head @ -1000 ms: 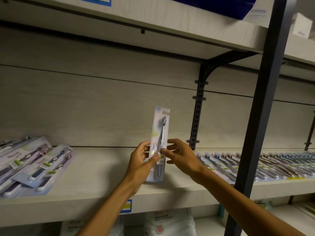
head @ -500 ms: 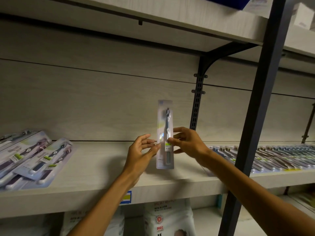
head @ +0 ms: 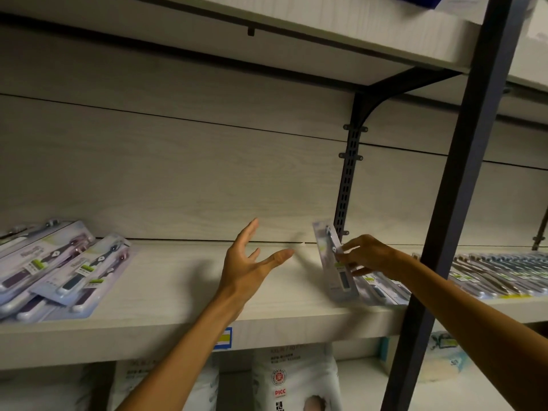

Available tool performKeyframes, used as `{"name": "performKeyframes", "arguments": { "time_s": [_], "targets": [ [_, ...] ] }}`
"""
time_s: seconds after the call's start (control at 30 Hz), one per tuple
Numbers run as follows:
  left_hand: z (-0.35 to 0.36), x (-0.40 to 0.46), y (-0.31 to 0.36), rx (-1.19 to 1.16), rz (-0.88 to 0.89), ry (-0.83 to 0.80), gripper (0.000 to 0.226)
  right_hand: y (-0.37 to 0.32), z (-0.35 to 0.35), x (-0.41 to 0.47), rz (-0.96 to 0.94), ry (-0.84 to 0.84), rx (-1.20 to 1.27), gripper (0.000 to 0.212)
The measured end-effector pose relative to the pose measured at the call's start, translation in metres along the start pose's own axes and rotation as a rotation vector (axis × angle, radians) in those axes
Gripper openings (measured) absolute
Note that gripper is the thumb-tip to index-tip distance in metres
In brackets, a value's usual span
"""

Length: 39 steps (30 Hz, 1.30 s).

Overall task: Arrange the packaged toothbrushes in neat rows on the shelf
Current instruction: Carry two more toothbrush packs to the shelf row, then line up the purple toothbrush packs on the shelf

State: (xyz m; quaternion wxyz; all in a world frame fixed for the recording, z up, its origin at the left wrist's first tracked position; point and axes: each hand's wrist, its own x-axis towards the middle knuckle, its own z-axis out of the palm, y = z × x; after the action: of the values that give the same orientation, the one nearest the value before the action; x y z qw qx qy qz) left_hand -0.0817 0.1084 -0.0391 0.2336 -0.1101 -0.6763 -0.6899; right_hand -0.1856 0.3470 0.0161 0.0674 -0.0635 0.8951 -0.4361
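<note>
Head view: right hand [head: 366, 255] pinches toothbrush pack [head: 336, 262]; lay it flush beside the right row [head: 489, 271]; left hand [head: 247, 262] spread wide, empty.

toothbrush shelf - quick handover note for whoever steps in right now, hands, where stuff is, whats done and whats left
Left hand: open and empty, raised over the bare middle of the shelf.
Right hand: pinching one packaged toothbrush, tilted, its lower end at the left end of the neat row.
Done: the neat row runs along the right part of the shelf, past the dark upright post.
Left: set the held pack down flush with that row, then sort the loose pile of packs lying askew at the left end of the shelf.
</note>
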Motion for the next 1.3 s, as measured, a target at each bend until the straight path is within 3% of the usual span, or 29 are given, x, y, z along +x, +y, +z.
{"name": "performKeyframes", "arguments": {
  "time_s": [0.33, 0.47, 0.7, 0.93, 1.07, 1.3],
  "targets": [
    [0.002, 0.003, -0.003, 0.046, -0.005, 0.001, 0.102, 0.012, 0.003, 0.022, 0.133, -0.117, -0.23, 0.036],
    [0.002, 0.004, -0.005, 0.068, -0.001, -0.012, 0.103, 0.023, -0.001, 0.027, 0.056, -0.076, -0.443, 0.045],
    [0.004, -0.001, 0.0, 0.112, -0.017, -0.04, 0.101, 0.02, 0.002, 0.018, -0.047, 0.01, -0.551, 0.052],
    [-0.002, -0.006, 0.008, 0.218, 0.063, -0.027, 0.089, -0.034, 0.045, 0.004, -0.566, 0.314, -0.226, 0.058],
    [-0.042, -0.01, 0.026, 0.312, 0.142, 0.037, 0.086, -0.077, 0.093, 0.005, -0.819, 0.315, -0.106, 0.065],
    [-0.152, -0.016, 0.062, 0.492, 0.24, 0.24, 0.075, -0.14, 0.19, 0.01, -1.017, 0.28, 0.009, 0.076]
  ]
}}
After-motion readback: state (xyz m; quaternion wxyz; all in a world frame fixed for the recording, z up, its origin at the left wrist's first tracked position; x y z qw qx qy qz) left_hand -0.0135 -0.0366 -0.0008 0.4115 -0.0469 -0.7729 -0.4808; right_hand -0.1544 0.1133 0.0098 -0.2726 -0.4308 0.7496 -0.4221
